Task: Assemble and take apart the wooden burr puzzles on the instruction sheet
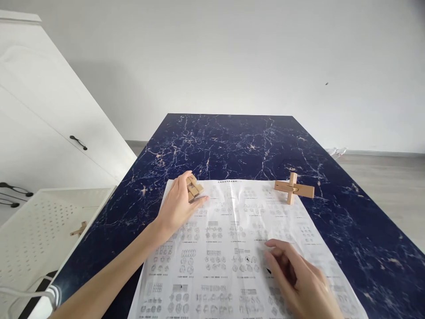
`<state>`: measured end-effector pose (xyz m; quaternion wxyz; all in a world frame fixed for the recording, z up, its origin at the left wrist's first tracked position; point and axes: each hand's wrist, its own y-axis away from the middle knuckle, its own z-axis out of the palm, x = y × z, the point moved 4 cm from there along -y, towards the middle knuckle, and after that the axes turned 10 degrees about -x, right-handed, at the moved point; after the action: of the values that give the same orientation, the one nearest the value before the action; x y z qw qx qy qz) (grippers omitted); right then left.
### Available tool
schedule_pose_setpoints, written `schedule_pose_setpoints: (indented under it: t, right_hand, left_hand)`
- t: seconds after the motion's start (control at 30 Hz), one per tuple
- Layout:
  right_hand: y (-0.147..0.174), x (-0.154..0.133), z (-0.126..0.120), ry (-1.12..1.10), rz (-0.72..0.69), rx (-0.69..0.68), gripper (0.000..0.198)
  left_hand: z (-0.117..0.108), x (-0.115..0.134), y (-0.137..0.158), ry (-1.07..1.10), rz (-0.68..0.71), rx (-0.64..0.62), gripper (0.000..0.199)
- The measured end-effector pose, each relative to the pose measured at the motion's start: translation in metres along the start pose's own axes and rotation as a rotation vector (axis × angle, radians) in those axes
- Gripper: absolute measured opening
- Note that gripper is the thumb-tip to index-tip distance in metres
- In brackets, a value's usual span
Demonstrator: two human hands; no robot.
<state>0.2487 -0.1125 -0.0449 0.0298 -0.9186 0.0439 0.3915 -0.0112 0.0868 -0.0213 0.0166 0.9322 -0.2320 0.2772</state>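
Near the far left corner of a printed sheet (pixel 229 239), my left hand (pixel 177 204) curls around a light wooden interlocking puzzle (pixel 195 188), thumb stretched along its near side. Part of that puzzle is hidden behind the fingers. My right hand (pixel 297 279) rests low over the right part of the sheet, loosely bent, with a gap between thumb and index finger and nothing seen in it. A cross-shaped wooden puzzle (pixel 303 190) lies at the sheet's far right corner, apart from both hands. Small line diagrams in rows cover the creased paper.
The sheet lies on a dark blue, marble-patterned table (pixel 226 141). Left of it, a white perforated surface (pixel 36 226) holds another small wooden piece (pixel 79 229) and a white cable (pixel 26 292). A white cabinet (pixel 49 106) stands at the left, a pale wall (pixel 232 57) behind.
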Motion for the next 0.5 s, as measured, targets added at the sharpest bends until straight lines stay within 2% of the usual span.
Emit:
schedule_pose_setpoints:
  t: [0.2,0.4,0.5]
  right_hand:
    - [-0.002,0.0,0.001,0.072,-0.054,0.028,0.034]
    - [-0.003,-0.002,-0.002,0.077,-0.086,-0.003,0.031]
    - [-0.003,-0.002,-0.002,0.071,-0.102,-0.022,0.028]
  left_hand:
    - [-0.001,0.006,0.001,0.035,0.01,-0.059,0.071]
    - [0.013,0.051,0.035,0.137,0.121,-0.238,0.068]
    - [0.021,0.066,0.045,0.123,0.166,-0.267,0.066]
